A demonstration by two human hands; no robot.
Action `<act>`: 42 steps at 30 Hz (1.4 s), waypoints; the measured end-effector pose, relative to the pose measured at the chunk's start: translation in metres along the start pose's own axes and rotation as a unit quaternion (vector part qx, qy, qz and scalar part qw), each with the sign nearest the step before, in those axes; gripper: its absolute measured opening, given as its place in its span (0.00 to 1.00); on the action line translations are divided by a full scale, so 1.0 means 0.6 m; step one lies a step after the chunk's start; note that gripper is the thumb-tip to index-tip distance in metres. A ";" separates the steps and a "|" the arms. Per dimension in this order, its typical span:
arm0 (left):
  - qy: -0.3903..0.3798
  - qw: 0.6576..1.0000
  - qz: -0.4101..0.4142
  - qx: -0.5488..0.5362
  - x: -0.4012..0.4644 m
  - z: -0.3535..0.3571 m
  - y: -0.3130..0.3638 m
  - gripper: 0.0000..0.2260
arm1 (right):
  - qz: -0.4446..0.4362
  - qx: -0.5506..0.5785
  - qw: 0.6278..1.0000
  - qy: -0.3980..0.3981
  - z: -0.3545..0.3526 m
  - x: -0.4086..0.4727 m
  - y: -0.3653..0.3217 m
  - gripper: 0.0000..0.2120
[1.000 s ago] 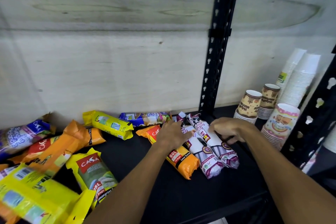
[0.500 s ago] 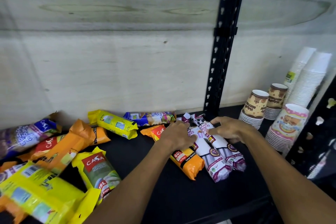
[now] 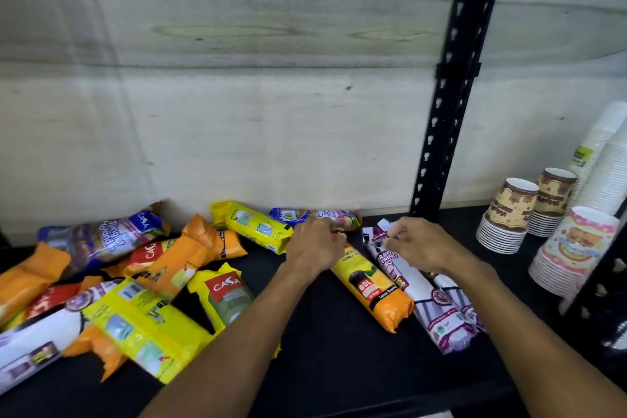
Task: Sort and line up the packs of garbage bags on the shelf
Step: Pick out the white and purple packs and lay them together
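Several garbage-bag packs lie on the black shelf (image 3: 339, 366). My left hand (image 3: 315, 244) is closed over the far end of an orange pack (image 3: 371, 292) that lies lengthwise, close to a blue pack (image 3: 320, 215) at the back wall. My right hand (image 3: 420, 244) pinches the far end of a white-and-purple pack (image 3: 437, 310), which lies right beside the orange one; a second white pack (image 3: 464, 302) lies against it on the right, partly hidden by my forearm. A yellow pack (image 3: 252, 226) lies left of my left hand.
A loose heap of orange, yellow, red and purple packs (image 3: 142, 285) fills the shelf's left half. A black upright post (image 3: 451, 95) stands at the back right. Stacks of printed paper cups (image 3: 509, 214) and white cups (image 3: 604, 159) stand to the right.
Both hands have slid toward the back wall, onto the far ends of the orange and white packs. The right hand has come in from the white packs' right side.
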State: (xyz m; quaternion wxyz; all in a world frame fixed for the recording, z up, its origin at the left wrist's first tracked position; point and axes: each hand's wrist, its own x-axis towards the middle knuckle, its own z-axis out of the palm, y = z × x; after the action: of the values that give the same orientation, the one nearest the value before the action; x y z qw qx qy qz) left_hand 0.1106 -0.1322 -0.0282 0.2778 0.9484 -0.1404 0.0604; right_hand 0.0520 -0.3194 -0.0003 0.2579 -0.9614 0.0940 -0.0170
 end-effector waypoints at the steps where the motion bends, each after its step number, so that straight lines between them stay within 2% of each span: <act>1: -0.021 1.000 -0.010 -0.002 -0.002 -0.007 -0.009 0.16 | -0.015 -0.008 1.000 -0.009 0.011 -0.003 -0.017 0.11; 4: -0.086 0.996 0.026 0.022 -0.005 -0.020 -0.029 0.20 | -0.031 -0.088 0.994 -0.058 0.041 -0.008 -0.057 0.15; 7: -0.144 0.986 0.052 0.072 -0.002 -0.021 -0.040 0.24 | -0.006 -0.169 0.979 -0.111 0.066 -0.006 -0.077 0.21; 10: -0.156 0.981 0.068 0.097 0.001 -0.021 -0.047 0.26 | 0.008 -0.193 0.974 -0.120 0.075 -0.004 -0.087 0.27; 17: -0.134 0.979 0.121 0.093 0.005 -0.031 -0.064 0.25 | 0.000 -0.189 0.976 -0.110 0.070 0.006 -0.090 0.22; 22: -0.097 0.986 0.128 0.046 -0.002 -0.077 -0.080 0.25 | -0.052 -0.172 0.979 -0.100 0.037 0.005 -0.119 0.19; 27: -0.068 0.991 0.113 -0.037 -0.019 -0.152 -0.123 0.30 | -0.118 -0.140 0.977 -0.110 0.018 0.007 -0.178 0.27; 31: -0.044 0.992 0.118 -0.009 -0.038 -0.224 -0.180 0.33 | -0.196 -0.103 0.970 -0.103 0.039 0.004 -0.251 0.25; 35: -0.020 0.997 0.071 0.012 -0.069 -0.294 -0.270 0.29 | -0.257 -0.060 0.960 -0.091 0.096 0.009 -0.336 0.29; 39: 0.029 0.998 0.017 0.046 -0.101 -0.353 -0.359 0.28 | -0.332 -0.038 0.938 -0.089 0.169 0.026 -0.427 0.26; 42: 0.037 0.998 -0.021 0.050 -0.122 -0.381 -0.405 0.28 | -0.360 -0.040 0.928 -0.090 0.210 0.037 -0.475 0.27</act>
State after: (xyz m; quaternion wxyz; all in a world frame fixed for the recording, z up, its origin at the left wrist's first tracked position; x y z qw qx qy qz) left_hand 0.1051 0.2048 0.0254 0.2357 0.9612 -0.1066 0.0962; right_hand 0.1329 -0.0194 0.0327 0.2028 -0.9377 -0.2816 -0.0182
